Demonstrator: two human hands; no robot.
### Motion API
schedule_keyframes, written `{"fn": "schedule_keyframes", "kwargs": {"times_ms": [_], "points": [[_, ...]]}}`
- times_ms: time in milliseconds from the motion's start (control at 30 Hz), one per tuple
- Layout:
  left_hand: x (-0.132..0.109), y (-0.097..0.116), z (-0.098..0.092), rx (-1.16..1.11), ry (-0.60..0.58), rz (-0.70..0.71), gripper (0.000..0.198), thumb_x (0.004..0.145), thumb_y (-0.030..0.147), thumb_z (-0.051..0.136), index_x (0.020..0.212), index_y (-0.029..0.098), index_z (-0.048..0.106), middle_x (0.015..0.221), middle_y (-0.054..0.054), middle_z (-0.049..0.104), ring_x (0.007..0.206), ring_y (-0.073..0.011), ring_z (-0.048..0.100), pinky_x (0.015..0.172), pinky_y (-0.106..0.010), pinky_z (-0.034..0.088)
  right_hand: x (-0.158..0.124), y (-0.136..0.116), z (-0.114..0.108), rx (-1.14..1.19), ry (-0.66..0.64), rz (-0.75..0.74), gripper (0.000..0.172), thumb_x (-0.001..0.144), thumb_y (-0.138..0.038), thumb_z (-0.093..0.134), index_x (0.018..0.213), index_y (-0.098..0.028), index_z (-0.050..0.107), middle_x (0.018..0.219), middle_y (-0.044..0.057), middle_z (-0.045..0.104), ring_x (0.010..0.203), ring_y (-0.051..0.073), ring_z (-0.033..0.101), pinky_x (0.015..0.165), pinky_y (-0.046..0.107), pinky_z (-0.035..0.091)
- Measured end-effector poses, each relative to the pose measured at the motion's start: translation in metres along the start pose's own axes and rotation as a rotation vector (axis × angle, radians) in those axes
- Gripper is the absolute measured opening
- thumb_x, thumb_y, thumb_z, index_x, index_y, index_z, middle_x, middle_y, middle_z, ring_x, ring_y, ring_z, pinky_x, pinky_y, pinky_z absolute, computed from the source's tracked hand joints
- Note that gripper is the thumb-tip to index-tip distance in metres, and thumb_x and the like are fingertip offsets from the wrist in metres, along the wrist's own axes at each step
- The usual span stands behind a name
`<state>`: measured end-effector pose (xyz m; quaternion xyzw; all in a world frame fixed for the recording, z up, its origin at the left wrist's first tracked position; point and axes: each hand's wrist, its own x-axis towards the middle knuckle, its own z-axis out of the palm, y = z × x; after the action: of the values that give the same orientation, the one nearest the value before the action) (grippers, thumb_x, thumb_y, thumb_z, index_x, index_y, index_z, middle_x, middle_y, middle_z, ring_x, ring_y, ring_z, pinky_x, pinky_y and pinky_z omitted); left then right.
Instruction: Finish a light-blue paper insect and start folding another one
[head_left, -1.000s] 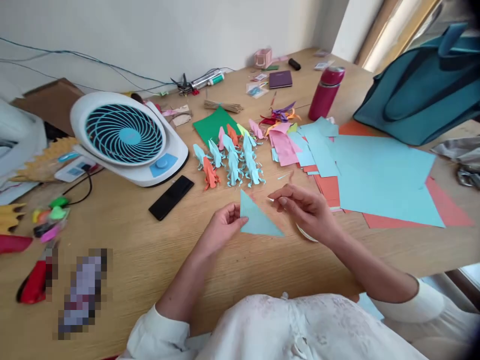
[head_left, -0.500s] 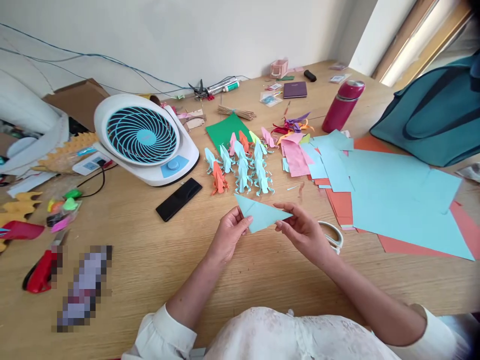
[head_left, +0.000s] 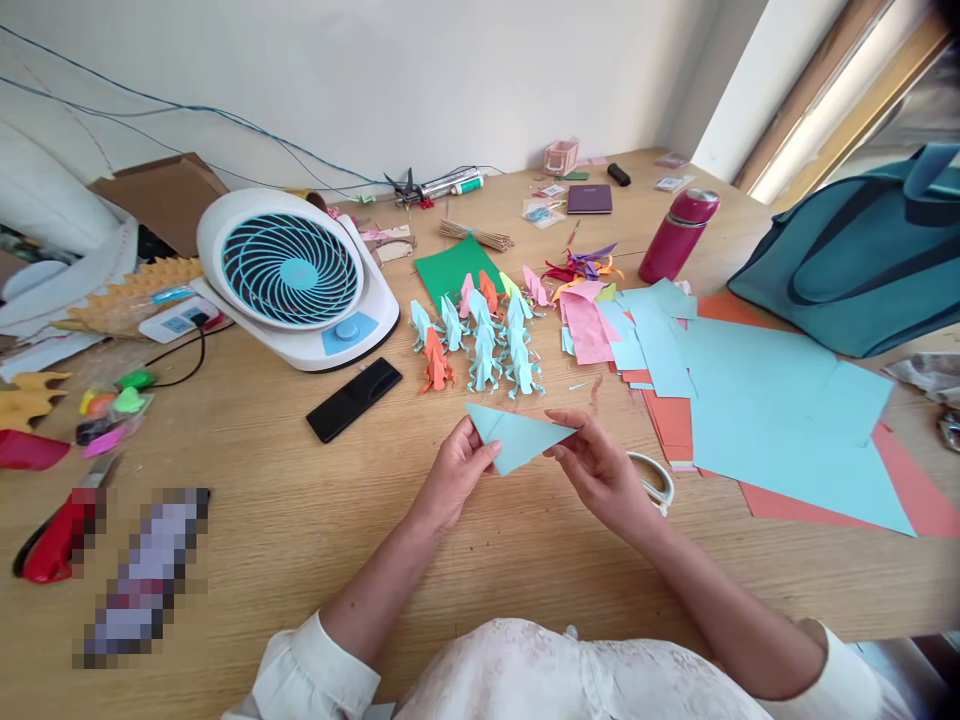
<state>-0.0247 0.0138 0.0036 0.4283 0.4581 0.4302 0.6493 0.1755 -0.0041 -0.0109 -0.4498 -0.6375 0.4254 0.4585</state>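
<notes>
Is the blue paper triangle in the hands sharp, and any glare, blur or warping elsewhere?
Head view: the triangle, left hand and right hand are sharp in soft daylight; the strip at upper right is blown out; a patch at lower left is pixelated; the wide lens bows the table edges.

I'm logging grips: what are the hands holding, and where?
Both hold a light blue paper triangle: left hand pinches its left edge, right hand its right corner.

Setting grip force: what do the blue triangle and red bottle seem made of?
The blue triangle looks like thin matte paper, with crisp straight edges. The red bottle is probably metal, given its glossy sheen; coated plastic is possible.
</notes>
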Motion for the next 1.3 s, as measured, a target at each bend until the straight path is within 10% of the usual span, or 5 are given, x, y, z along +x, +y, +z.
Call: {"fn": "schedule_keyframes", "kwargs": {"times_ms": [567, 900, 1167, 1300], "points": [[0.001, 0.004, -0.002, 0.054, 0.039, -0.055, 0.053, 0.075, 0.022, 0.06, 0.127, 0.021, 0.048, 0.09, 0.001, 0.058, 0.06, -0.0087, 0.044, 0.044, -0.018, 0.033, 0.005, -0.007, -0.008, -0.416, -0.049, -0.437, 0.025, 0.092, -0.014, 0.058, 0.115, -0.024, 0.059, 0.109, 0.01, 0.06, 0.099, 0.02, 0.06, 0.082, 0.036, 0.052], [0.001, 0.004, -0.011, -0.006, 0.026, -0.058, 0.074, 0.083, 0.039, 0.067, 0.146, 0.023, 0.034, 0.113, -0.007, 0.062, 0.078, -0.013, 0.055, 0.056, -0.019, 0.041, 0.001, -0.006, -0.004, -0.543, -0.084, -0.542, 0.015, 0.092, -0.012, 0.058, 0.102, -0.021, 0.061, 0.093, 0.006, 0.064, 0.087, 0.019, 0.062, 0.076, 0.035, 0.049], [0.003, 0.003, -0.02, 0.083, -0.252, 0.202, 0.097, 0.069, 0.039, 0.084, 0.149, 0.029, 0.028, 0.152, -0.014, 0.035, 0.13, -0.0288, 0.048, 0.098, -0.036, 0.047, -0.001, -0.012, -0.006, -0.577, -0.032, -0.58, 0.018, 0.088, -0.008, 0.06, 0.101, -0.021, 0.057, 0.107, 0.008, 0.07, 0.095, 0.02, 0.062, 0.083, 0.038, 0.048], [0.0, 0.003, -0.016, 0.244, -0.219, 0.236, 0.077, 0.078, 0.026, 0.076, 0.144, 0.027, 0.037, 0.152, -0.015, 0.038, 0.13, -0.0269, 0.05, 0.1, -0.035, 0.047, -0.002, -0.014, -0.008, -0.558, 0.019, -0.666, 0.024, 0.087, -0.006, 0.062, 0.104, -0.021, 0.057, 0.098, 0.007, 0.072, 0.085, 0.019, 0.063, 0.075, 0.036, 0.048]]}}
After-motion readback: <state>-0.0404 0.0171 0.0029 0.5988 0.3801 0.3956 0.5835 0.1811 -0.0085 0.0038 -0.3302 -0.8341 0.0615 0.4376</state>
